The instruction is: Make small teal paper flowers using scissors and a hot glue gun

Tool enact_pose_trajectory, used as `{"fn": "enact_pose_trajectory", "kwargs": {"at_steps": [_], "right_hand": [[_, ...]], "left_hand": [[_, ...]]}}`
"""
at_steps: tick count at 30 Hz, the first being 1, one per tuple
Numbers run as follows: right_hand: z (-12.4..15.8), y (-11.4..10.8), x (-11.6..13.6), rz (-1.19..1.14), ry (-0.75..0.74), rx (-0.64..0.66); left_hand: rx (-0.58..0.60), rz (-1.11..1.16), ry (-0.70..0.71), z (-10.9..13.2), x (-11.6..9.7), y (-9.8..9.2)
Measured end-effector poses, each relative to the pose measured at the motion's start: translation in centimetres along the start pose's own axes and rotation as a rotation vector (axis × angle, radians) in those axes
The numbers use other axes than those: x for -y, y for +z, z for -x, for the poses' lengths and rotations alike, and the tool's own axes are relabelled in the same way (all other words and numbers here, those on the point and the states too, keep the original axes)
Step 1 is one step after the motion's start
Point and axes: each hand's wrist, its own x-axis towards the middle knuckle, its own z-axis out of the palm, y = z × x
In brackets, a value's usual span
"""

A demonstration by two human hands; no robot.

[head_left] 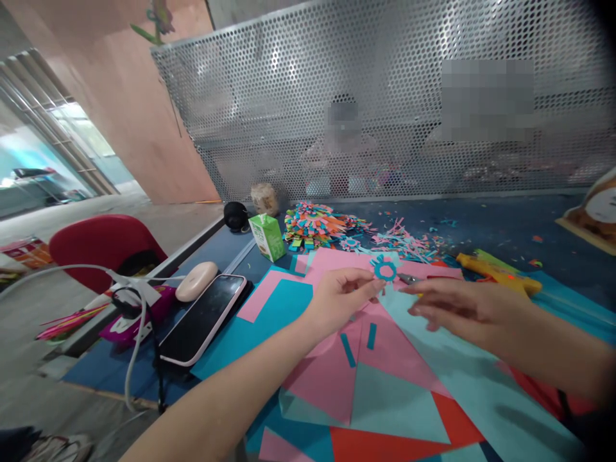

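Hand clearance: front approach low, rear and sides obstructed.
Between the forearms, a hand can pass over the flat pink sheet [317, 385] and two loose teal strips [372, 335]. The gap between left hand [344, 292] and right hand [447, 305] is narrowed by the teal paper ring [376, 267] and a metal tool tip [408, 279]. Beyond, the paper-strip pile [312, 224] and green carton [268, 239] block rear left; the yellow glue gun [498, 273] obstructs rear right. The perforated metal panel [269, 96] limits rearward reach; the smartphone [206, 321] borders the left.
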Motion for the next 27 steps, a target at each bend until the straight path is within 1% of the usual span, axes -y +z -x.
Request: {"fn": "enact_pose_trajectory", "kwargs": {"at_steps": [1,3,5,7,10,12,15,18,20,24,27], "right_hand": [[-1.2,0.2,0.3,-0.194,0.065,0.026],[-2.9,0.4,0.8,-0.409,0.152,-0.001],[-3.5,0.6,1.1,-0.538,0.216,-0.042],[-3.5,0.7,1.1,-0.603,0.257,-0.044],[-3.1,0.9,0.9,-0.636,0.297,0.003],[-2.9,1.0,0.7,-0.633,0.313,0.007],[-2.6,1.2,0.6,-0.668,0.348,-0.010],[-2.3,1.4,0.6,-0.725,0.379,0.000],[-2.1,1.6,0.6,-0.750,0.387,0.012],[-1.8,1.7,0.6,-0.764,0.386,0.022],[-1.7,1.6,0.6,-0.714,0.383,-0.026]], "left_hand": [[0.008,-0.005,0.001,0.0,0.1,0.0],[0.026,-0.017,0.003,0.0,0.2,0.0],[0.033,-0.028,-0.002,0.0,0.4,0.1],[0.039,-0.032,-0.005,0.1,0.5,0.3],[0.070,-0.101,-0.008,0.3,0.5,0.6],[0.074,-0.186,0.000,0.5,0.3,0.8],[0.011,-0.291,0.044,0.8,0.1,0.9],[-0.073,-0.327,0.112,1.1,-0.2,0.8],[-0.084,-0.312,0.119,1.2,-0.6,0.8],[-0.073,-0.196,0.015,1.2,-0.9,0.9],[-0.052,-0.055,-0.052,1.2,-0.8,1.0]]}}
